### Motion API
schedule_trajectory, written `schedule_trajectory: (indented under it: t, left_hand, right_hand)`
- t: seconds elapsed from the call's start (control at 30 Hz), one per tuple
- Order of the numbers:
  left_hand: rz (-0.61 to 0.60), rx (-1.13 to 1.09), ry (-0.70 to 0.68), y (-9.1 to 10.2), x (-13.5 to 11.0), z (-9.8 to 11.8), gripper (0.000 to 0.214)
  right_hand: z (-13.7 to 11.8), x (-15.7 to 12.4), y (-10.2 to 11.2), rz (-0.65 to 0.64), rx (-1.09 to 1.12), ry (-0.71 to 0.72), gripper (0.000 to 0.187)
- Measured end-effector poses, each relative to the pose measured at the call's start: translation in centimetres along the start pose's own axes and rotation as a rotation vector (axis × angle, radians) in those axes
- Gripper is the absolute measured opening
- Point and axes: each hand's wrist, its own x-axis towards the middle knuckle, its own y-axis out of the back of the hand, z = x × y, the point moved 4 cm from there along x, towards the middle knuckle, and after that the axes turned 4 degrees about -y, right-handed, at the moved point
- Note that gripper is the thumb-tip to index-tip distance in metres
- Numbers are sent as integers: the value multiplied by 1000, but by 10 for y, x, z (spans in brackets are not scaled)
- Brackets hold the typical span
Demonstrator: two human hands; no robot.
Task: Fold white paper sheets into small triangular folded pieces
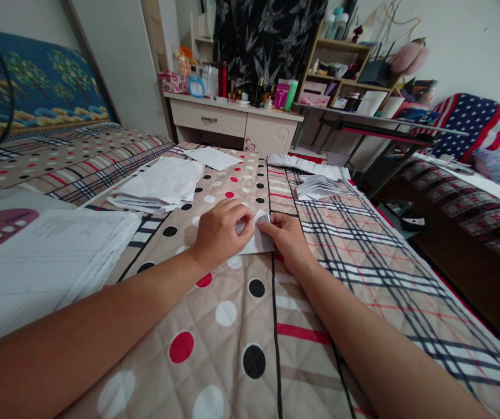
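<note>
A small piece of white paper [259,240], partly folded, lies on the quilted bedspread [241,326] in the middle of the view. My left hand [220,231] is closed over its left side, fingers pinching the top corner. At the right side my right hand [287,237] is closed too, its fingertips pressing on the same folded corner. Both hands meet at the top of the paper, which they hide in part.
A stack of white sheets [158,186] lies ahead on the left, a lined pad [44,262] nearer left, one sheet [212,157] further back. Several folded paper pieces [317,187] rest ahead right. A dresser [232,119] and shelves [341,70] stand behind; the bed edge drops right.
</note>
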Motion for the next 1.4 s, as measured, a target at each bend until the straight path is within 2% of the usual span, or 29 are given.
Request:
schedule_trajectory:
  t: [0.23,0.5,0.6,0.63,0.7,0.8,0.9,1.0,1.2,1.3,1.4]
  left_hand:
    - [-1,80,-148,2,0,8,9]
    - [-19,19,-160,2,-1,7,7]
    - [39,-55,-98,2,-1,3,6]
    - [61,-90,-50,1,-2,0,4]
    - [83,-195,102,-3,-3,-9,17]
    - [20,-464,380,-16,-7,-23,37]
    - [-54,-667,540,-25,-10,-31,43]
    - [-101,-742,574,-28,-10,-32,38]
    - [-323,-792,683,-33,-12,-25,13]
    - [-361,-694,638,-30,-10,-20,18]
    - [-296,-519,496,-25,-5,-19,24]
  right_hand:
    - [-2,0,1,4,-78,21,19]
    - [0,0,-1,-117,98,3,19]
    - [1,0,-2,-126,144,-3,20]
    - [1,0,-2,-125,154,-7,20]
    - [1,1,-1,-110,168,-13,23]
    - [0,1,-1,-84,161,-13,37]
    - [-1,-1,-2,-101,102,1,44]
    - [-1,-1,-1,-89,54,44,36]
    - [1,2,7,-27,-38,66,32]
    - [1,2,6,-31,-51,86,35]
    - [-2,1,6,0,-74,140,42]
